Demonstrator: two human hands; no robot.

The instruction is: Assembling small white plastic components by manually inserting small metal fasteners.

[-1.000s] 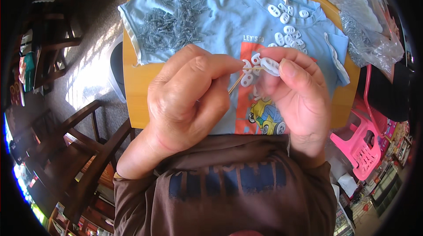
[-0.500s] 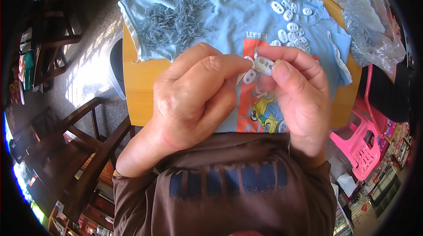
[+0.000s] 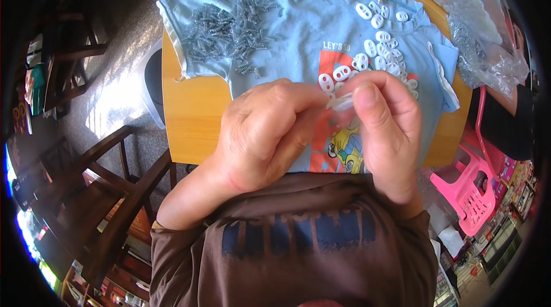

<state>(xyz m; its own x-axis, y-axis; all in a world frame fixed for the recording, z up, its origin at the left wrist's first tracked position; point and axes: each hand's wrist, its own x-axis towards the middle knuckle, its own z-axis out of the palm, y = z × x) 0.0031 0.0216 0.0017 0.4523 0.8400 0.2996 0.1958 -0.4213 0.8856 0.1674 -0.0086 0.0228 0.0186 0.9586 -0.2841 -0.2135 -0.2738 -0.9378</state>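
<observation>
My right hand (image 3: 390, 126) pinches a white plastic cord lock (image 3: 342, 102) between thumb and forefinger, seen edge-on and slightly blurred. Close against its left end are the fingertips of my left hand (image 3: 261, 132), closed together; whatever they grip is hidden behind the knuckles. Beyond my fingers, loose oval two-hole cord locks (image 3: 370, 49) lie scattered on a light blue T-shirt (image 3: 301, 26). A pile of small metal coil springs (image 3: 227, 28) covers the shirt's sleeve at the far left.
Under the shirt is a yellow wooden table (image 3: 192, 129). Clear plastic bags (image 3: 459, 8), one full of white parts, stand at its far right. A pink plastic chair (image 3: 473, 203) is at the right, a dark wooden chair (image 3: 123, 186) at the left.
The cord lock has turned from face-up to edge-on and sits slightly lower. My right hand has dipped a little, and both hands stay close together.
</observation>
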